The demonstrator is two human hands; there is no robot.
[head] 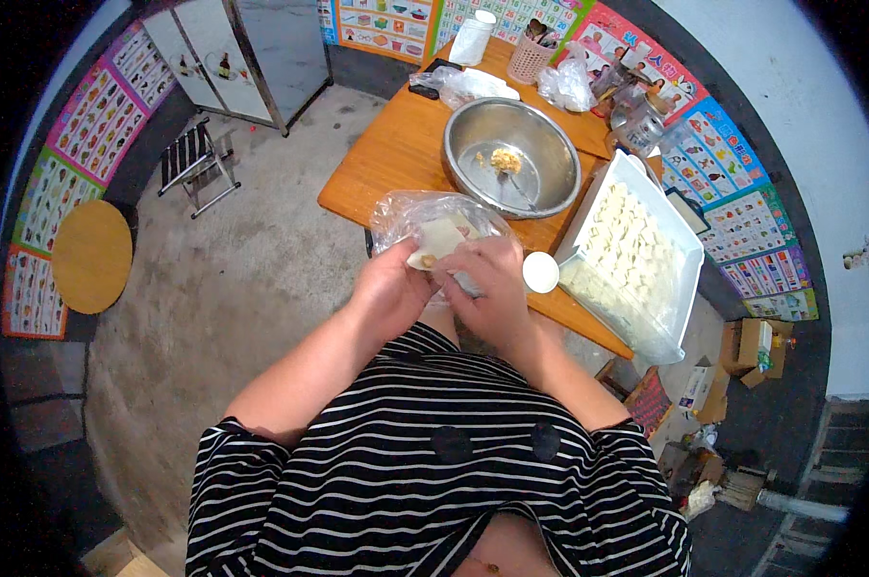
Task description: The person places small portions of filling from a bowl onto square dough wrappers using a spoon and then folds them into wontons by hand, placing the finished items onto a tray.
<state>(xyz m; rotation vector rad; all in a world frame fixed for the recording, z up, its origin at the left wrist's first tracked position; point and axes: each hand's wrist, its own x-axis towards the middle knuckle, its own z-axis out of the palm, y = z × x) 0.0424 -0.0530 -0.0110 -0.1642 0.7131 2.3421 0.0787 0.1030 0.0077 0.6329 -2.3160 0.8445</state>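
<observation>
A pale dough wrapper [437,240] with a small dab of filling near its lower edge lies across the fingers of my left hand [391,288]. My right hand [486,285] is close against it, fingers bent at the wrapper's lower right edge; a grey metal piece shows between its thumb and fingers, perhaps a utensil. Behind both hands a clear plastic bag [398,209] rests at the table's near edge. Beyond it stands a steel bowl [550,184] with some filling [505,161] and a utensil inside. To the right, a white plastic bin [676,306] holds rows of folded dumplings [633,241].
A small white round dish or lid [540,272] sits between my right hand and the bin on the wooden table [369,159]. Farther back are a pink utensil basket [530,61], plastic bags [568,79] and glass jars [640,122]. A folding stool [193,162] stands on the floor at left.
</observation>
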